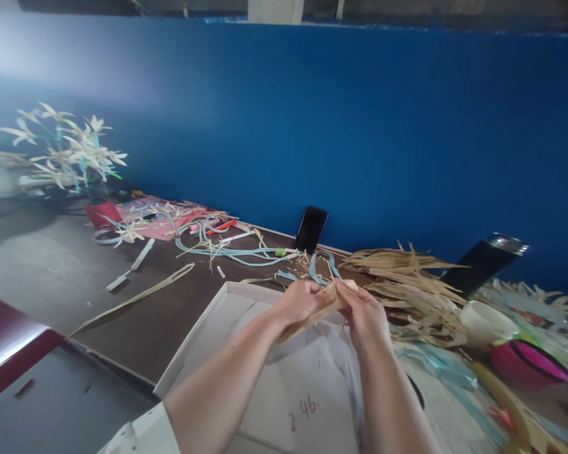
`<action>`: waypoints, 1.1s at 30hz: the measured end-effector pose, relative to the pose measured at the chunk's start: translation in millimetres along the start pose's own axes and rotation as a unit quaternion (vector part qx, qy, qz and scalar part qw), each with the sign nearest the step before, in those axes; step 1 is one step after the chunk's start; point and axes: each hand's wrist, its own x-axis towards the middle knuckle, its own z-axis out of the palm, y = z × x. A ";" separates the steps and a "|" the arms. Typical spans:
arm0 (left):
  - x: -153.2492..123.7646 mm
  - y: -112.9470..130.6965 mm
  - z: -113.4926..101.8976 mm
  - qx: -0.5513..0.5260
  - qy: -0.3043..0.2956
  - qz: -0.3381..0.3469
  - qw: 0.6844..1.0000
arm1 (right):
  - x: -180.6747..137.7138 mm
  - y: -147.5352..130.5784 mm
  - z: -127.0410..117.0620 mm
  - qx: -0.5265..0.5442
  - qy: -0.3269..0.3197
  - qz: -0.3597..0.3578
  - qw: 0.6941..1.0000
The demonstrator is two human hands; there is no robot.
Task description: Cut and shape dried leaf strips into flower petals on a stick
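My left hand [303, 301] and my right hand [365, 315] meet over the far edge of a white shallow box [203, 328]. Both have their fingers closed on one pale dried leaf strip [307, 323], which runs from between the fingertips down and left under my left wrist. A heap of dried straw-coloured leaves [402, 277] lies just beyond my right hand.
A black phone [311, 229] leans on the blue wall. Light blue tubing [231, 252] and scraps lie on the brown table. Straw flowers [66, 151] stand at the far left. A dark flask [485, 261], a white cup [485, 321] and a pink bowl [525, 362] sit right.
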 end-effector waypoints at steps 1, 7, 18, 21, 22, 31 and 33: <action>0.1 -0.6 -0.3 -0.003 -0.006 -0.001 1.000 | -0.1 -0.1 0.3 0.001 0.003 0.001 1.000; -0.5 -1.0 -2.7 -0.029 -0.025 -0.018 0.999 | -1.2 -1.7 0.9 0.022 -0.005 0.009 1.000; 8.0 -8.9 -20.5 0.029 -0.057 -0.039 0.997 | 14.9 4.3 -15.3 0.074 0.123 -0.117 0.983; 11.4 -10.8 -22.0 -0.028 -0.012 -0.051 0.998 | 17.8 3.5 -19.2 0.100 0.137 -0.148 0.974; 11.9 -10.3 -22.8 -0.053 0.019 -0.053 0.997 | 18.3 3.5 -19.3 0.106 0.142 -0.147 0.973; 16.8 -5.6 -30.6 -0.220 0.292 -0.050 0.930 | 13.9 4.1 -13.0 0.052 0.115 -0.107 0.986; 19.2 -9.0 -29.7 -0.242 0.303 -0.029 0.921 | 13.8 4.5 -13.0 0.039 0.097 -0.094 0.990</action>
